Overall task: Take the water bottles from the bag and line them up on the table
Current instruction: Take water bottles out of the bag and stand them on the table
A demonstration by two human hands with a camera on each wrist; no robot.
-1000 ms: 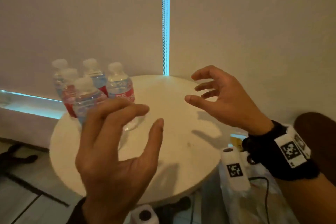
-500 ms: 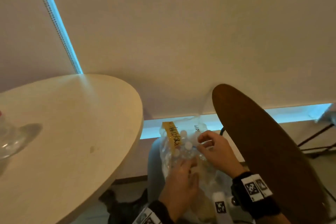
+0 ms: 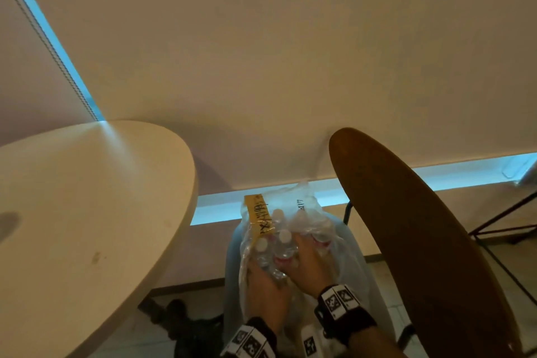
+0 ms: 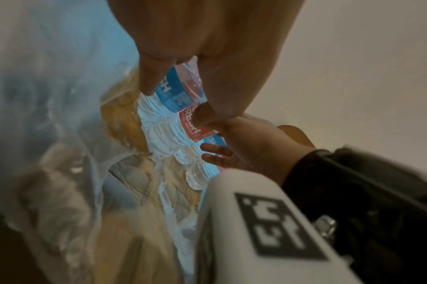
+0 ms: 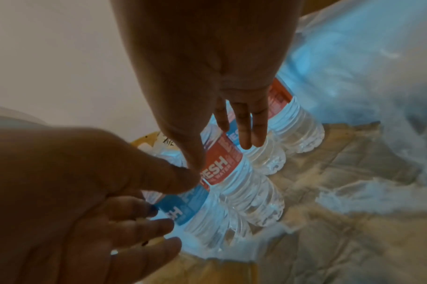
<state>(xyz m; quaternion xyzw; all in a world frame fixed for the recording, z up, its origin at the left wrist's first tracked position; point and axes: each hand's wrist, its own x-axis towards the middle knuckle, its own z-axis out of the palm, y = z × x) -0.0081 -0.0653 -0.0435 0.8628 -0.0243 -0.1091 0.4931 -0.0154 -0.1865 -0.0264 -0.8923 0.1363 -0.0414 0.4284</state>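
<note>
Fingers of both our left hand (image 3: pixel 266 285) and right hand (image 3: pixel 306 264) clasp bottles (image 5: pixel 234 184) inside the bag (image 3: pixel 348 256); several remain, table (image 3: pixel 87 212) awaits

Bare hands, black wrist straps (image 3: pixel 345 317)

Both wrists carry white blocks (image 4: pixel 268 226) printed with black square codes — 2 side by side on the left cuff (image 3: pixel 250 343).

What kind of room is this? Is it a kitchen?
Probably not a kitchen; more likely a sitting corner or cafe-style room. There's a round table, a brown chair, and a pulled-down window blind. No sink or stove shows.
</note>
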